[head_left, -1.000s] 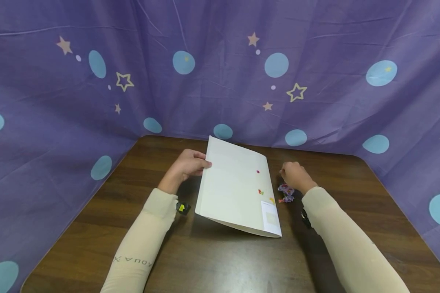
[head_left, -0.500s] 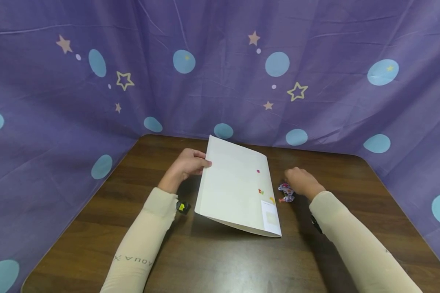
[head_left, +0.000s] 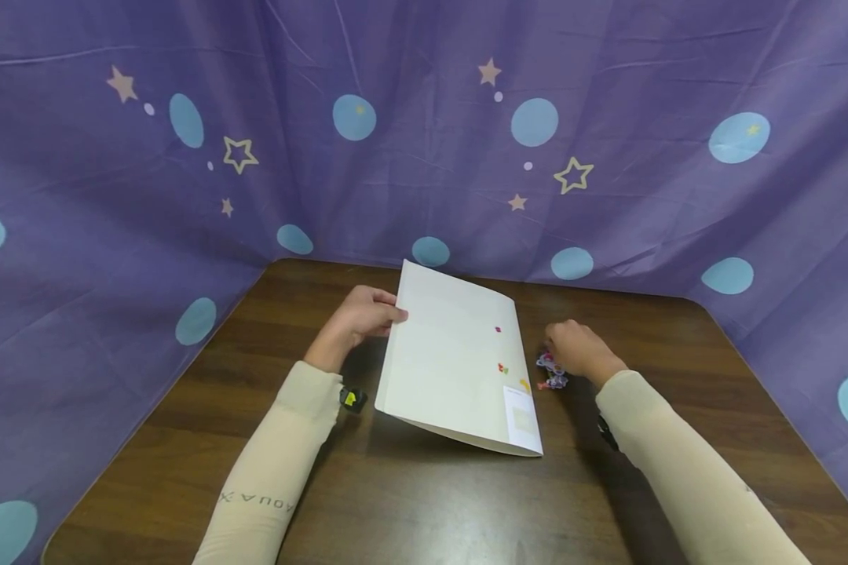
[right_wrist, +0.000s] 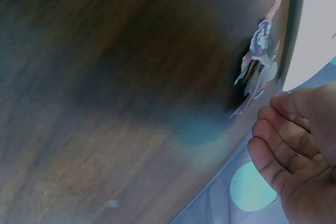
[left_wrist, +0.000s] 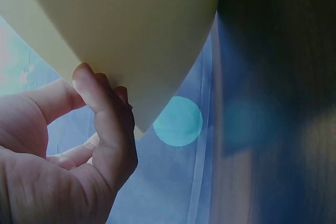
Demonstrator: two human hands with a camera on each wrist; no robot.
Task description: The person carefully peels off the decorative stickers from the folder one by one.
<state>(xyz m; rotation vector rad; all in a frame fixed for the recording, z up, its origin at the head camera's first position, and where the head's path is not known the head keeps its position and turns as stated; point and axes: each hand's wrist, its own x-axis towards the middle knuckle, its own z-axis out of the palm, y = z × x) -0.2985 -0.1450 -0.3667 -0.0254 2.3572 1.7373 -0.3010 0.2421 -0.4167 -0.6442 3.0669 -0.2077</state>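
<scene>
My left hand [head_left: 364, 315] pinches the left edge of a white folder [head_left: 452, 345], thumb on top and fingers beneath. In the left wrist view the folder's underside [left_wrist: 142, 35] shows above the fingers. That edge is lifted, so the folder slopes down to the right. Several small colored stickers [head_left: 502, 369] and a pale label [head_left: 519, 416] lie on its right side. My right hand [head_left: 575, 346] hovers by a small pile of purple and pink cutout stickers [head_left: 554, 373]. In the right wrist view, its fingers are curled with thumb near forefinger; nothing shows between them.
A dark brown wooden table [head_left: 424, 502] bears everything. A purple curtain [head_left: 424, 188] with stars and blue dots hangs behind and at both sides. Black wrist cameras [head_left: 353, 399] sit under the cream sleeves [head_left: 261, 479].
My right hand has drawn back from near the folder's right edge toward the sticker pile, partly covering it, then edged slightly left. My left hand and the folder stay in place.
</scene>
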